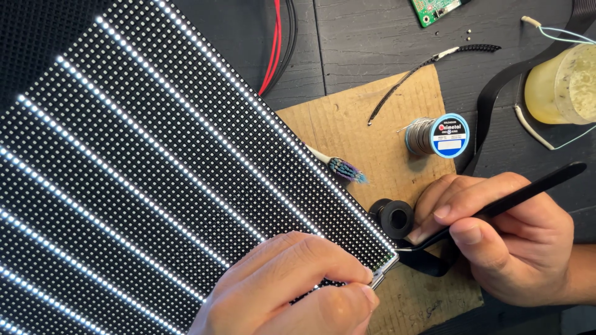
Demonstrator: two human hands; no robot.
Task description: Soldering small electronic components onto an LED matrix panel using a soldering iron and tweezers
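Lower centre of the frame: left hand (288, 288), fingers pressed together, pinching the lower right corner of the LED panel (155, 174) between thumb and forefinger. Panel spread over the whole left half, tilted, black with diagonal rows of lit white dots; its corner edge showing silver and a trace of green just beyond the fingertips.

Lower right: right hand (503, 239), fingers closed around black tweezers (496, 208), thumb and forefinger clamped on the shaft. Tweezer tips pointing left, reaching the panel corner right beside the left fingertips; handle end angled up toward the right edge. Hands close, not touching, the corner between them.

Just above the tips, beside the right forefinger: small black spool (393, 217), resting at the panel's edge. Under the right hand, a loop of flat black ribbon cable (490, 105) running up toward the upper right.

Middle: brown cardboard sheet (347, 124) underneath, with a toothbrush (344, 167), bristles blue and purple, poking from beneath the panel. Further up, a solder reel (437, 135) with blue end cap, and a thin black braided lead (410, 77).

Far: yellowish jar (562, 84) at right edge, green circuit board (434, 9) at top, red and black wires (276, 43) top centre, on dark wooden table (372, 37).
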